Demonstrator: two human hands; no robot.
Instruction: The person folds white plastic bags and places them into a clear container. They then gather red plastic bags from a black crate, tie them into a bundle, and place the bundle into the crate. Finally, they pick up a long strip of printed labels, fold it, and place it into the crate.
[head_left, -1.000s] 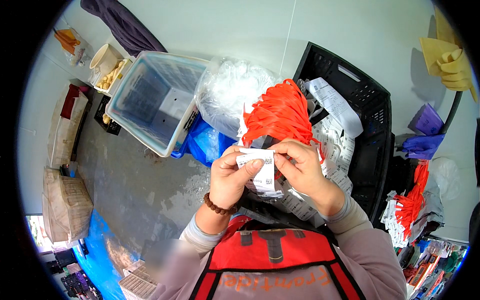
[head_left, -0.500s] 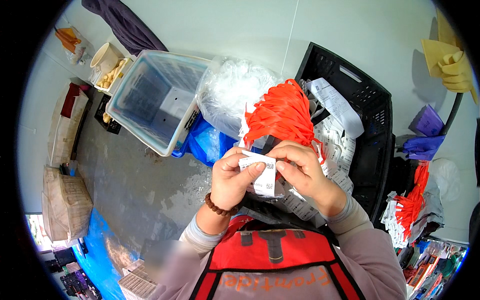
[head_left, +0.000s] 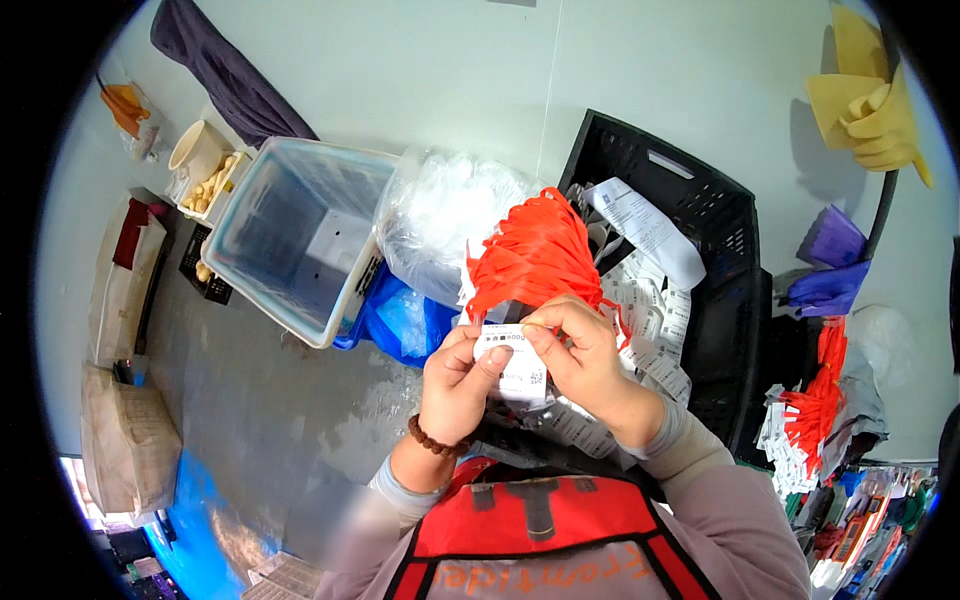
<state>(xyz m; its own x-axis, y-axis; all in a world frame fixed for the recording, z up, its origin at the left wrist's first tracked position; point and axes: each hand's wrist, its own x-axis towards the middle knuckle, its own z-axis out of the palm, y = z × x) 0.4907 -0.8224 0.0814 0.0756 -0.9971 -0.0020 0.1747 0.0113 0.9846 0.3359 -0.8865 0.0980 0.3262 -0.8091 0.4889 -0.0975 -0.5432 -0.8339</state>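
Note:
A small white printed label (head_left: pixel 522 378) is between my two hands, in front of my chest. My left hand (head_left: pixel 452 388) pinches its left side, thumb on top. With thumb and index finger, my right hand (head_left: pixel 585 362) grips the upper right edge, where a narrow strip of the label is turned over. Just beyond my fingers lies a thick bunch of red ribbon strips (head_left: pixel 535 250). Many more white printed labels (head_left: pixel 655 310) lie beside it in a large black crate (head_left: pixel 722 310), along with a long curled sheet of printed paper (head_left: pixel 645 228). My lower fingers are partly hidden.
Left of the ribbons are a clear plastic bag (head_left: pixel 445 225), a blue bag (head_left: pixel 405 325) and a translucent bin (head_left: pixel 300 235). Yellow gloves (head_left: pixel 870 120) and purple gloves (head_left: pixel 830 275) hang at right, above more red ribbons (head_left: pixel 820 400) with tags. Grey floor (head_left: pixel 270 400) shows at left.
The right thumb and index finger have closed on the label's upper edge and folded a strip over; before, they were spread at its right side. The whole view has shifted slightly.

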